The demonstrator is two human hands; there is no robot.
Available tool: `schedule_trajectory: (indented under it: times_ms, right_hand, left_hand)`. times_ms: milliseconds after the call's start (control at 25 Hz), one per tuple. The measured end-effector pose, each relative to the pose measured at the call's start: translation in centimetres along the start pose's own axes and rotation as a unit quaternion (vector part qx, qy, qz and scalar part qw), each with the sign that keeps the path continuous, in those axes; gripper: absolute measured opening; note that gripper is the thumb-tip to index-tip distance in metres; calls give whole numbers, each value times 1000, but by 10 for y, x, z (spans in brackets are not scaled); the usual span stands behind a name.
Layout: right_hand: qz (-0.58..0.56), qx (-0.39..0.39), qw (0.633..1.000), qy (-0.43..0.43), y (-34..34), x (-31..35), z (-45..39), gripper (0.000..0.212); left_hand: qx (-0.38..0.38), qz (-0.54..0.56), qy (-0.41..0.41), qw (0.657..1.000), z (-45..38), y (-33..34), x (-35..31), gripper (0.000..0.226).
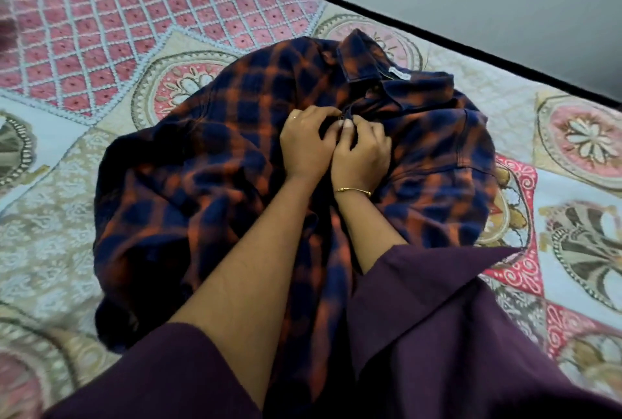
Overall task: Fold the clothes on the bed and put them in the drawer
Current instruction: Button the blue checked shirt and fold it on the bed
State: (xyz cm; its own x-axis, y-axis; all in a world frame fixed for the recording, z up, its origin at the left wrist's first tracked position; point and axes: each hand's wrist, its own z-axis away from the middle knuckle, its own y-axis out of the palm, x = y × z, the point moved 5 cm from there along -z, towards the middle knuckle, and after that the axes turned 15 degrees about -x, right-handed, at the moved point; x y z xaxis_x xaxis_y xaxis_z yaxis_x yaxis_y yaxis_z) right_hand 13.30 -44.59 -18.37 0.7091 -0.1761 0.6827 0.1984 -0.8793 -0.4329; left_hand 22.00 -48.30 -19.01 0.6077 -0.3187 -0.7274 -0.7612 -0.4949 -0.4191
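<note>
Both the left hand [308, 142] and right hand [361, 152] pinch the soft, floppy checked shirt [208, 183] near its collar [363, 58], mid-bed [67, 31].

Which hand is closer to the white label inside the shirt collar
Right. The right hand pinches the shirt front just below the white label; the left hand grips beside it, farther left.

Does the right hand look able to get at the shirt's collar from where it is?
Probably yes. The right hand pinches the shirt front just below the collar, which lies open on the bed beyond with nothing covering it.
</note>
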Motion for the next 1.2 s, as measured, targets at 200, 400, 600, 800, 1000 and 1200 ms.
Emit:
schedule_trajectory:
  times_ms: [200,400,600,800,1000,1200]
  right_hand:
    - [-45,105,988,104,-7,-8,-2,32]
    - [-209,199,931,226,-32,-6,1,29]
    - [-291,244,898,221,-82,9,-1,27]
    - [-294,267,892,215,-145,28,-7,24]
    - [-340,320,858,213,-194,27,-21,17]
    - [-357,349,851,160,-213,29,-28,19]
  left_hand:
    - [34,51,-129,990,4,-8,-2,17]
    - [-19,156,-235,959,31,-25,-21,14]
    - [-125,184,-300,928,60,-73,-74,9]
    - [-227,176,-321,902,95,-114,-126,14]
    - [-286,79,-306,904,121,-144,-178,2]
    - [-284,59,-275,917,120,-156,-194,8]
